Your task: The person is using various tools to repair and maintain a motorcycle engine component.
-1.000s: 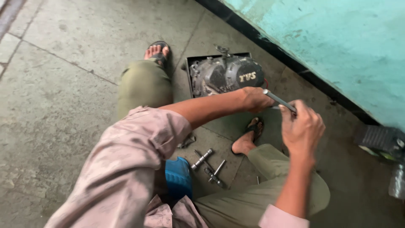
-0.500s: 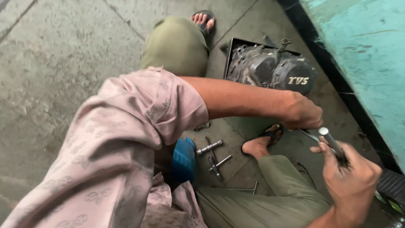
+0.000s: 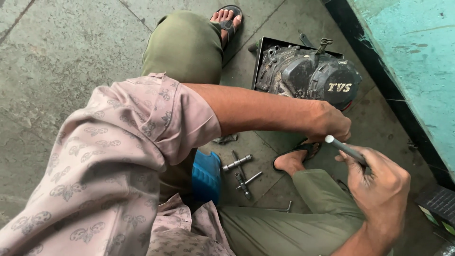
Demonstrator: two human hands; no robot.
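Both hands meet at a metal rod beside the engine block on the concrete floor.

Right hand — fingers curled tight around the metal rod, whose free end points up-left toward the left hand. The left hand is closed in a fist just beside the rod's tip; whether it grips anything cannot be told. Engine block sits in a dark tray just beyond the hands. T-handle wrenches lie on the floor between the knees, near a blue stool.
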